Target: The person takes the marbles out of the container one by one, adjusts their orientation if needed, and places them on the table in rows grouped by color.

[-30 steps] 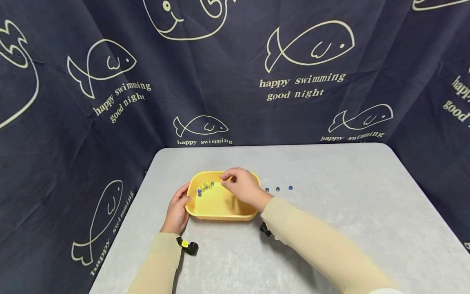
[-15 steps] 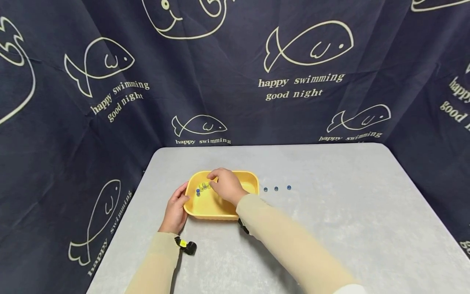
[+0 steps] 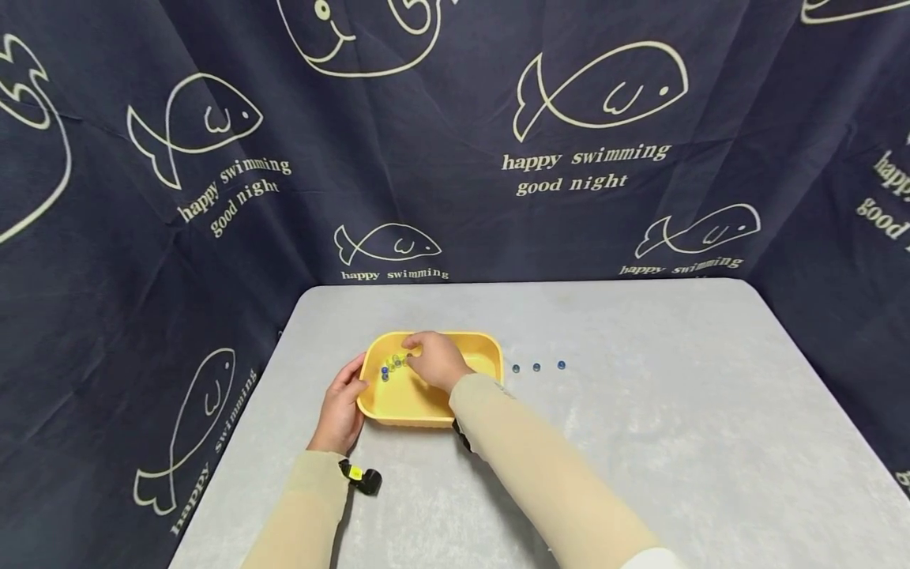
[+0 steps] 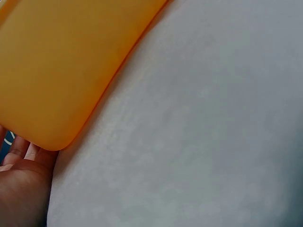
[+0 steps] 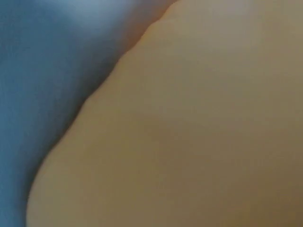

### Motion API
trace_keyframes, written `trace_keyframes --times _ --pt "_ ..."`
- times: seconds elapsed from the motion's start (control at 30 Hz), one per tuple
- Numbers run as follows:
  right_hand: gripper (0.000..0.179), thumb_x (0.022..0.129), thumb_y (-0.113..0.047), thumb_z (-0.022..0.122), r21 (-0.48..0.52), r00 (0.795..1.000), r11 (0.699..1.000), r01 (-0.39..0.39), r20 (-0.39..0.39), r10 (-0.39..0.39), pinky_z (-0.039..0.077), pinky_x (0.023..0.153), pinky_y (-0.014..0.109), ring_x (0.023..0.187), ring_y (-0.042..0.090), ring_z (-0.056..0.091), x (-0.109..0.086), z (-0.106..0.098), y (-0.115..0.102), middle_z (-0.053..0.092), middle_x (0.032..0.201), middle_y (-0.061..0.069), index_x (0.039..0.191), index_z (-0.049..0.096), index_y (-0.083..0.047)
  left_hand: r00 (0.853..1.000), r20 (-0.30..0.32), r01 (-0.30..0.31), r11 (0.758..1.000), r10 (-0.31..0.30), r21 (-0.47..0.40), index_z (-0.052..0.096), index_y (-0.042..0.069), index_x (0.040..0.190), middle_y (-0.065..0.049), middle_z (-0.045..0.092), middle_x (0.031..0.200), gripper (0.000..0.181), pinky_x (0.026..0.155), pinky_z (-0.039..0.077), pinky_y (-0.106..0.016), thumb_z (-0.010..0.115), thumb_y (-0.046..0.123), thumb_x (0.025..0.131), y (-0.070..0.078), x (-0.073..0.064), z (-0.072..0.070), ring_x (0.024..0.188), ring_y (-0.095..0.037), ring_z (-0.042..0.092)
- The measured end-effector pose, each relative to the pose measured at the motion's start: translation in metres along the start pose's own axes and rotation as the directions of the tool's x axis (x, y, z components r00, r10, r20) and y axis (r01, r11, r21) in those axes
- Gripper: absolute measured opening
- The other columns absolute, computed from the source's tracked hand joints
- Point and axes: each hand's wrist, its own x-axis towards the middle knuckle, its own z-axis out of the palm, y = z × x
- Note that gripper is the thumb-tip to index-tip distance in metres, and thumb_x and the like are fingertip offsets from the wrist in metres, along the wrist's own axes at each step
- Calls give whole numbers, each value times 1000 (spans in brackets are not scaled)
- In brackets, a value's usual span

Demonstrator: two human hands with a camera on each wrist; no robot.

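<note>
A shallow yellow plastic tub (image 3: pixel 426 415) rests on the table in the head view. My left hand (image 3: pixel 343 411) grips its left end, the thumb over the rim and the fingers along the outside. In the left wrist view the fingers of that hand (image 4: pixel 23 184) lie against the tub's outer wall (image 4: pixel 71 71). Several glass marbles (image 3: pixel 392 367), yellowish and blue, cluster inside at the tub's left. Over them, my right hand (image 3: pixel 438 363) reaches in with bent fingers, a dark marble (image 3: pixel 409 356) right at its fingertips; I cannot tell whether it is pinched.
Three blue marbles (image 3: pixel 536 367) lie in a row on the grey table (image 3: pixel 640 442), right of the tub. A dark blue curtain (image 3: pixel 469 158) with fish drawings hangs behind and at the sides. A beige sleeve (image 5: pixel 180 132) fills most of the right wrist view.
My right hand has moved left inside the tub, from its right half to the marbles, and has stayed about there since half a second ago. My left hand keeps its grip.
</note>
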Motion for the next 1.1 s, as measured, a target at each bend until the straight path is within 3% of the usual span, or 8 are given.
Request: trace_keyframes --times 0.47,0.93,1.1 --pt "32 92 -7 72 -36 998 997 61 22 -61 45 111 36 126 26 61 4 12 10 71 126 8 124 73 -6 1000 6 -6 1000 6 9 42 2 155 -12 36 161 55 115 39 -34 43 -8 100 0 0 0 148 -22 34" --pt "35 93 -7 72 -62 998 998 22 62 -18 43 112 38 128 26 59 7 14 12 68 130 7 127 71 -6 1000 0 -8 1000 8 20 41 0 155 -14 34 162 57 114 41 -32 43 -9 99 -2 2 -1 149 -26 32" --pt "36 92 -6 72 -79 997 996 30 75 -24 43 112 37 128 26 59 8 12 13 68 131 8 128 71 -5 1000 -4 3 1000 -3 12 42 2 155 -12 34 163 57 115 38 -31 43 -9 99 -1 2 -2 149 -21 32"
